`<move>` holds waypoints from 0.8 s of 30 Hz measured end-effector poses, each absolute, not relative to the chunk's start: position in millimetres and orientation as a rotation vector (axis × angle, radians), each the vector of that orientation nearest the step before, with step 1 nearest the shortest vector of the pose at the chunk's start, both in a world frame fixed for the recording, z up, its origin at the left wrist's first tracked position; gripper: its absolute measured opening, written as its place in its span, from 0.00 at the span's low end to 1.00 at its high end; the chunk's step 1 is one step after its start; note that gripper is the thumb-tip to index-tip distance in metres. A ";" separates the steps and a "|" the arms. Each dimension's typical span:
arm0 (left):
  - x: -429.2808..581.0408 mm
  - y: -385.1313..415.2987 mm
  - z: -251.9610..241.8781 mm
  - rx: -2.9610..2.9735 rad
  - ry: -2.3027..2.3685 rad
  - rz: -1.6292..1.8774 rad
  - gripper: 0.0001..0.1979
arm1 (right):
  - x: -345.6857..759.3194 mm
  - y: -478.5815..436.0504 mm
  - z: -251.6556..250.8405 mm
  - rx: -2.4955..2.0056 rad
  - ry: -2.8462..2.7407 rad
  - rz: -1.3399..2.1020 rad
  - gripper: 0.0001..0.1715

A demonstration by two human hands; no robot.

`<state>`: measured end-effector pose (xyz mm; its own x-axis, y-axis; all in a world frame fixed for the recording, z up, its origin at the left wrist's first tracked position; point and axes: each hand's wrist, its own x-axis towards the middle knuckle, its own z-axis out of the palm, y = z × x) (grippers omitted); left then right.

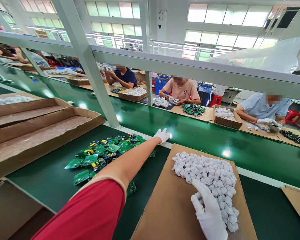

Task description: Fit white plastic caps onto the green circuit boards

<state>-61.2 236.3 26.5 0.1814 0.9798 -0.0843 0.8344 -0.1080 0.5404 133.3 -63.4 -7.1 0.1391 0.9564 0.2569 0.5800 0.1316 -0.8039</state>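
Observation:
My left hand, in a white glove, reaches out over the near edge of the green conveyor belt. Its fingers are spread and nothing shows in them. Below that arm lies a heap of green circuit boards with yellow and black components, partly hidden by the forearm. My right hand, also gloved in white, is at the near side of a pile of small white rounded pieces on a cardboard sheet. Its index finger points forward, apart from the thumb, with no object visible between them.
Long cardboard trays stand at the left. A white metal post and crossbar rise in front of me. Across the belt, several people sit with circuit boards and boxes of white pieces.

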 end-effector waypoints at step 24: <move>-30.2 26.9 51.1 1.417 0.642 0.486 0.21 | 141.8 -76.0 28.9 -1.654 -1.890 0.541 0.20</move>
<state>-30.2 26.9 51.1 0.7413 0.6606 -0.1189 0.0649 0.1057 0.9923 141.8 -76.0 28.9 -0.0777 0.9857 0.1492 0.7574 0.1557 -0.6341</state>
